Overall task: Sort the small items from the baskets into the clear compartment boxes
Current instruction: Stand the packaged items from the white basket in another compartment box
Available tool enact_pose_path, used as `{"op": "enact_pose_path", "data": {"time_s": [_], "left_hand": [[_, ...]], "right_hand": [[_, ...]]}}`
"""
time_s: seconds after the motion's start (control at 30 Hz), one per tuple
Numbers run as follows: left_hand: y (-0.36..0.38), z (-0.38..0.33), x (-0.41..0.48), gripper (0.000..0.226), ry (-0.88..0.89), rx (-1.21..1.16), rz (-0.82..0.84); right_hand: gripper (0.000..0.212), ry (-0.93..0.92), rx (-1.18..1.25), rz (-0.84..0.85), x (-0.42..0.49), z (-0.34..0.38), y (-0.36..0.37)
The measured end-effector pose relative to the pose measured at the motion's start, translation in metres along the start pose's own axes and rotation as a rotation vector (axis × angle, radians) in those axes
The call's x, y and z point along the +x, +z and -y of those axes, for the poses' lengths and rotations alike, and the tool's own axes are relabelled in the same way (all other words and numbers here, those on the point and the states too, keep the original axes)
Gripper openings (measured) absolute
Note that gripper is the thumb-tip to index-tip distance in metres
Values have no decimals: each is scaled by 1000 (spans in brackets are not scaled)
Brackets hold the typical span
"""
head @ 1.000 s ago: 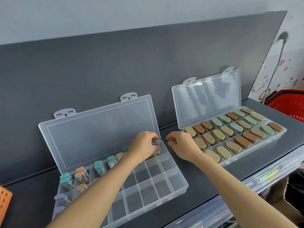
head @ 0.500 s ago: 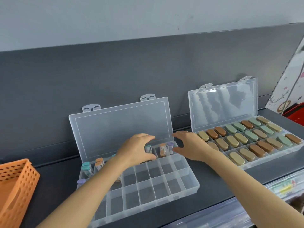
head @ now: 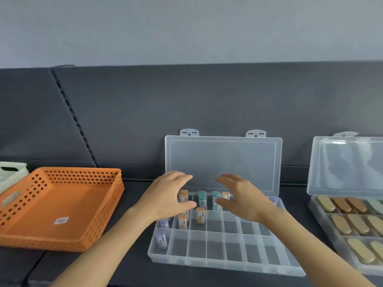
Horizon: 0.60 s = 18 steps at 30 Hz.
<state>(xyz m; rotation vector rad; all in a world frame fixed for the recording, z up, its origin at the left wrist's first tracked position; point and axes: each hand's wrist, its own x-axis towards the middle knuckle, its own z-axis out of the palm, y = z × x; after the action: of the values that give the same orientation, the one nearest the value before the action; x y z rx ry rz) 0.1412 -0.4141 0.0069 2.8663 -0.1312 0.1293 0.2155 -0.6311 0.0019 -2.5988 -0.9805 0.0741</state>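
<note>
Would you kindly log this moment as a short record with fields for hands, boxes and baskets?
left hand: fingers relaxed, holding nothing, above middle box's back left
right hand: fingers relaxed, holding nothing, above its back row
middle box: open; tubes in back and left compartments
tubes: orange, teal, purple caps
right box: open; holds tan, brown, green oval pieces
orange basket: left of middle box; only a sticker inside
pale basket: far left edge, contents hidden
</note>
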Motion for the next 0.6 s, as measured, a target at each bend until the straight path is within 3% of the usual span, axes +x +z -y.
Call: {"op": "enact_pose_path", "data": {"time_s": [0.3, 0.6], "left_hand": [[-35, 77, -82, 73, -148, 19, -121], [-86, 173, -179, 71, -186, 51, -179]], "right_hand": [[61, -165, -14, 59, 38, 109, 26], [63, -259, 11, 41, 56, 240, 64]]}}
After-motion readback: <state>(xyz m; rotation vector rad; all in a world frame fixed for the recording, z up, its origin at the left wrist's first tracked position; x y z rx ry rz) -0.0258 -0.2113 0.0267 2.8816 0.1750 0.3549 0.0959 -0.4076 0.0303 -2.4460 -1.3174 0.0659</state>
